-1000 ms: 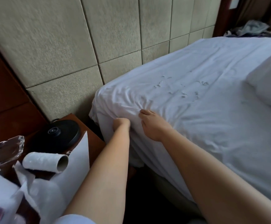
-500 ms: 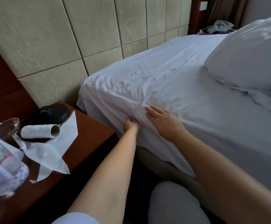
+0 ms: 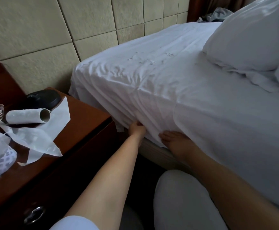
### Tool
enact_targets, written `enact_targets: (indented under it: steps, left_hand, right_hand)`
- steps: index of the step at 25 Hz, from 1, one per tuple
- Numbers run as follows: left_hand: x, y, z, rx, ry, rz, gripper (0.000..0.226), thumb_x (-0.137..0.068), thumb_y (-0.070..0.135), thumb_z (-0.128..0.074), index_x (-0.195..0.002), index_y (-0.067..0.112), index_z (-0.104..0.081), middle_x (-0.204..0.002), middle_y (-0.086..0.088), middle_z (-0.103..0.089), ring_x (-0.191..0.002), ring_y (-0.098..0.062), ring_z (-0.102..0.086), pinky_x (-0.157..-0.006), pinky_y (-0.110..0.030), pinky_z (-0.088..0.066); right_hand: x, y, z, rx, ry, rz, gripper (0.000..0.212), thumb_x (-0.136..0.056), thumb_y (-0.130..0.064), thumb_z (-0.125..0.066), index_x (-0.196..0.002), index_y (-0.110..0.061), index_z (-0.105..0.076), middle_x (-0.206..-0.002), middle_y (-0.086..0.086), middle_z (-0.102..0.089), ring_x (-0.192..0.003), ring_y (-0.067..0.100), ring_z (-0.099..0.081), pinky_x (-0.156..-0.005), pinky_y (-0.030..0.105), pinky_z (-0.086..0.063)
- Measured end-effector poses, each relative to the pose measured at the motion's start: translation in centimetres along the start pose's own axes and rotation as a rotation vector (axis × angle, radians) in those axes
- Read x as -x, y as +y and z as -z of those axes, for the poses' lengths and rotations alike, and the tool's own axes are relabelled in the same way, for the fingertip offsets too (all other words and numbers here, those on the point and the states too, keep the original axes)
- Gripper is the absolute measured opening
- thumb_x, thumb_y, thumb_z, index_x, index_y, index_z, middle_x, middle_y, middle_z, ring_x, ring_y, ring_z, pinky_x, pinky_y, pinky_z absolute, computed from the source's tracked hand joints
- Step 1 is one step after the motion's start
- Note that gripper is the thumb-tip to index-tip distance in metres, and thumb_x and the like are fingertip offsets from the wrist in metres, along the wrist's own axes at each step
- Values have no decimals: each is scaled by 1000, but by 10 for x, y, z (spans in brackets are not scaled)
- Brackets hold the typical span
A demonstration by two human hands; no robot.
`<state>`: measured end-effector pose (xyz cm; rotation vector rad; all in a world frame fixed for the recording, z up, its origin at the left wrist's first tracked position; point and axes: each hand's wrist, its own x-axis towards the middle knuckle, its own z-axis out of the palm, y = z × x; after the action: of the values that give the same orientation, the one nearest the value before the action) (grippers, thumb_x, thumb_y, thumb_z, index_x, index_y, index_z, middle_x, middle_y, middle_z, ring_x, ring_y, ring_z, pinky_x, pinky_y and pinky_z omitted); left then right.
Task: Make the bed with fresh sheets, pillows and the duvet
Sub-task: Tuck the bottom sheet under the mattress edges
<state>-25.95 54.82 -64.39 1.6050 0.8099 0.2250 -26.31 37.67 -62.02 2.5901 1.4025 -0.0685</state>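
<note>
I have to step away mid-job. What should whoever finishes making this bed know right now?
Left hand grips the hanging edge of the white fitted sheet at the mattress side. Right hand presses the same edge lower down; its fingers are hidden under the cloth.
Done: sheet spread over the mattress, still wrinkled near the corner.
White pillow lies loose on the bed.
Left: finish tucking, smooth wrinkles, set pillows, add duvet.

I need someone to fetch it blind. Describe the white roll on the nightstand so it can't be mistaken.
Start at the wooden nightstand left of the bed. On it, a black round disc sits at the back; just in front lies the white roll on crumpled white paper. Unlike these, it is a tube with an open, hollow end.
</note>
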Motion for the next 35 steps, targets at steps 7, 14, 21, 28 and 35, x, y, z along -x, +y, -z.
enact_targets:
  steps: [7,14,21,28,35]
  left_hand:
    - [5,-20,21,-458,-200,-301,48,-88,-2,-42,-132,12,-55,-126,-6,-58,-118,-21,-51,-97,-21,-36]
    - [10,-38,-6,59,4,137,41,-85,9,-67,-122,-3,-55,-125,-17,-59,-112,-29,-58,-91,-32,-48]
    - [9,-40,-23,-52,-6,199,37,-88,7,-57,-123,-6,-56,-128,-20,-58,-113,-33,-57,-96,-36,-48]
    - [13,-50,-11,-296,10,245,39,-91,23,-55,-122,1,-58,-125,-17,-58,-109,-32,-59,-87,-34,-51]
    - [16,-54,-12,-347,107,-255,19,-86,2,-49,-94,-2,-64,-101,-20,-66,-97,-32,-62,-79,-33,-47]
  right_hand:
    - [-9,-10,-17,-461,-44,-158,53,-96,-9,-43,-148,-14,-32,-156,5,-24,-142,23,-25,-114,24,-16]
    - [-7,-24,-42,-539,90,-384,38,-92,-12,-48,-128,-10,-56,-131,11,-56,-119,27,-53,-98,29,-40]
    - [-3,-26,-41,-469,150,-361,28,-91,-11,-47,-115,-7,-62,-121,13,-58,-110,28,-56,-89,31,-41]
    - [-3,-25,-51,-455,-53,-392,33,-93,-16,-50,-124,-8,-58,-128,11,-58,-116,27,-56,-93,29,-42]
    - [-17,-30,-74,-604,-110,-403,58,-94,-18,-46,-148,-12,-27,-149,9,-37,-133,25,-40,-109,28,-31]
